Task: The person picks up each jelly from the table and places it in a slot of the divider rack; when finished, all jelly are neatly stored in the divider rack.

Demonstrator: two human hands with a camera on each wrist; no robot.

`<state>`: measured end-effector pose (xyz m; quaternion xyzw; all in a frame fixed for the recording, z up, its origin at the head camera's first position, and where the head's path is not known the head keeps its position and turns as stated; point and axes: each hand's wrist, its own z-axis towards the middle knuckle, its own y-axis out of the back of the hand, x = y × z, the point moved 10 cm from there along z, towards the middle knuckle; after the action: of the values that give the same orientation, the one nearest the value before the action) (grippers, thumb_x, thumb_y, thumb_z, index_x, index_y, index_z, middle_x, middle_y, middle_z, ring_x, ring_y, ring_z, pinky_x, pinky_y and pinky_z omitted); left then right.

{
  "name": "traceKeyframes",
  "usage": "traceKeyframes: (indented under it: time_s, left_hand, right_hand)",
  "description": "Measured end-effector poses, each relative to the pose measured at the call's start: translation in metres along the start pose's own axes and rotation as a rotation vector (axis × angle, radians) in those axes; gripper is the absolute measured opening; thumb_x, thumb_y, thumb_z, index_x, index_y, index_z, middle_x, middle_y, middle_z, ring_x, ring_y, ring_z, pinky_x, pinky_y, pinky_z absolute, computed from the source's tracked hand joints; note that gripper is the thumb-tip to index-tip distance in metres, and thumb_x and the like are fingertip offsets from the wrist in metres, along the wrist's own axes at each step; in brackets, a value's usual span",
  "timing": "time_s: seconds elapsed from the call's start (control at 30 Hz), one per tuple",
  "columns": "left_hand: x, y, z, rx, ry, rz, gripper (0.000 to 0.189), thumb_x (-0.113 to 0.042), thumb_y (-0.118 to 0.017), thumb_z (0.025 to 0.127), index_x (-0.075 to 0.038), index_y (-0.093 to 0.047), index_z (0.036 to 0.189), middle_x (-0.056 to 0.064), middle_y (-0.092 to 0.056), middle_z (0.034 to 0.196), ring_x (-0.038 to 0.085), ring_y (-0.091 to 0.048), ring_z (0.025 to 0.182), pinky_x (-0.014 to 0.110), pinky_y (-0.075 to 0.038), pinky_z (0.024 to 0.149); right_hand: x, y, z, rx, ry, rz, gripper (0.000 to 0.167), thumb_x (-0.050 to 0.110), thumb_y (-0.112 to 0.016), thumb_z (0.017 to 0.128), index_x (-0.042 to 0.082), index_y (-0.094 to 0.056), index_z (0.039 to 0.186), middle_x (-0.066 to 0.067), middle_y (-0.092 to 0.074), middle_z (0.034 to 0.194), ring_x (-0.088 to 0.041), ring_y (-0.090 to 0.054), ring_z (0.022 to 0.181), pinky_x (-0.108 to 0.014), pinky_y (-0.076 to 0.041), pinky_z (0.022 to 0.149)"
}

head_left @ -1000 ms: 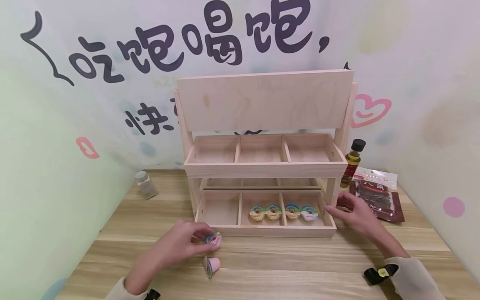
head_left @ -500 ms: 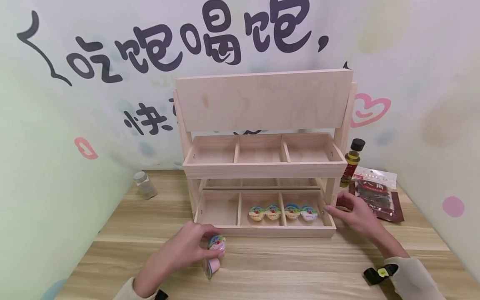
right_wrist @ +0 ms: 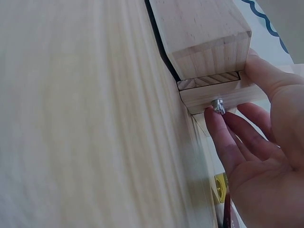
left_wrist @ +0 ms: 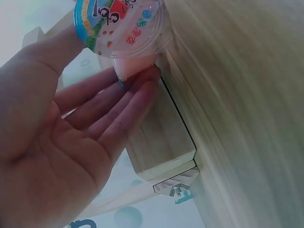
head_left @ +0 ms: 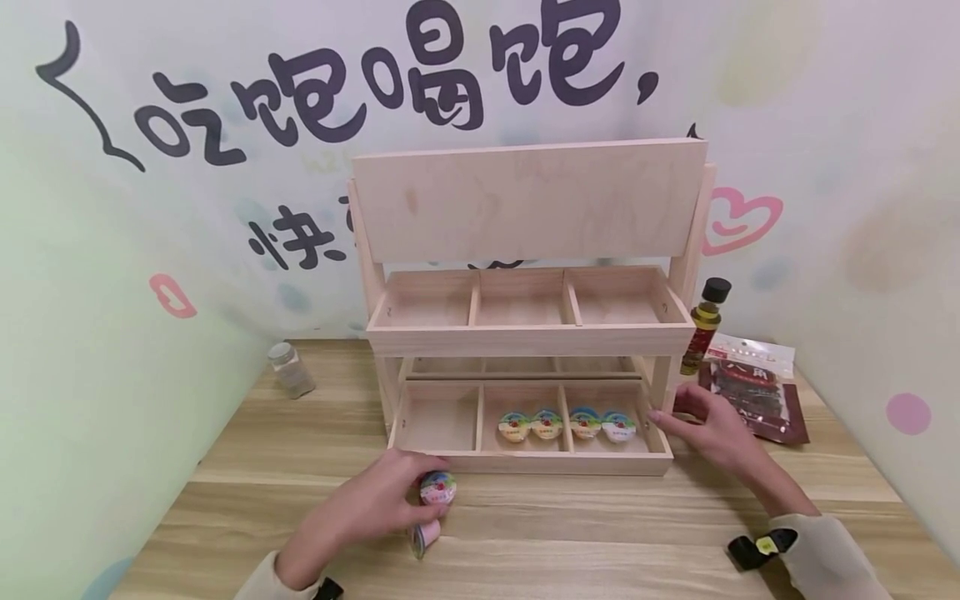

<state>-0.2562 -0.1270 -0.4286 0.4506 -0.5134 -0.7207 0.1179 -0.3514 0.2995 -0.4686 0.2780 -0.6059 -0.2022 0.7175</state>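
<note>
My left hand point(head_left: 378, 502) holds a small jelly cup point(head_left: 437, 487) with a printed foil lid, just in front of the lower tray. In the left wrist view, the pink body of that jelly cup point(left_wrist: 135, 66) rests against my fingers point(left_wrist: 114, 114) under the lid. A second pink jelly cup point(head_left: 425, 536) lies on its side on the table, partly behind my thumb. My right hand point(head_left: 712, 433) grips the right end of the wooden two-tier rack point(head_left: 525, 463). In the right wrist view, its fingertips point(right_wrist: 212, 114) are at a metal wing nut point(right_wrist: 218, 106).
Two jelly cups point(head_left: 530, 426) sit in the lower tray's middle compartment and two jelly cups point(head_left: 602, 425) in its right one. A capped jar point(head_left: 292, 371) stands at left. Behind my right hand are an oil bottle point(head_left: 700, 329) and a dark red spice packet point(head_left: 753, 396).
My left hand has shifted slightly right and toward me with the jelly cup, whose lid has turned more into the head view. The right hand stays on the rack.
</note>
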Motion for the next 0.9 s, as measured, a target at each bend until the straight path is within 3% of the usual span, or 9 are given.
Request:
traceKeyframes:
  time_s: [0.27,0.5,0.77,0.9]
  left_hand:
    - [-0.006,0.006,0.002,-0.014,0.010,0.014,0.039,-0.024,-0.083,0.094,-0.006,-0.077,0.127,-0.006,-0.078,0.109,0.000,-0.066,0.097,0.028,-0.061,0.089]
    - [-0.020,0.025,0.007,-0.110,-0.123,0.020,0.037,-0.023,-0.081,0.094,-0.006,-0.077,0.127,-0.003,-0.080,0.111,0.002,-0.068,0.097,0.030,-0.064,0.085]
    - [-0.012,0.052,0.026,-0.231,-0.185,-0.045,0.033,-0.023,-0.082,0.098,-0.006,-0.078,0.126,0.001,-0.081,0.105,0.007,-0.074,0.092,0.028,-0.065,0.083]
    - [0.000,0.054,0.042,-0.226,-0.152,-0.064,0.036,-0.024,-0.083,0.097,-0.006,-0.078,0.128,0.004,-0.082,0.111,0.009,-0.075,0.093,0.029,-0.066,0.085]
  right_hand:
    - [-0.002,0.001,0.000,-0.002,-0.001,-0.002,0.055,0.042,-0.075,0.103,0.005,-0.061,0.142,-0.021,-0.068,0.141,-0.045,-0.065,0.133,-0.063,-0.055,0.108]
    - [-0.002,0.001,0.000,-0.005,-0.003,0.000,0.056,0.043,-0.075,0.103,0.004,-0.061,0.142,-0.022,-0.068,0.141,-0.046,-0.065,0.133,-0.064,-0.054,0.109]
    - [-0.002,0.001,0.000,-0.006,-0.003,0.001,0.055,0.042,-0.075,0.103,0.004,-0.062,0.141,-0.022,-0.068,0.140,-0.046,-0.065,0.133,-0.064,-0.054,0.109]
    - [-0.001,0.000,0.000,-0.008,-0.001,0.003,0.055,0.042,-0.076,0.103,0.004,-0.062,0.141,-0.022,-0.068,0.140,-0.047,-0.065,0.133,-0.064,-0.054,0.108]
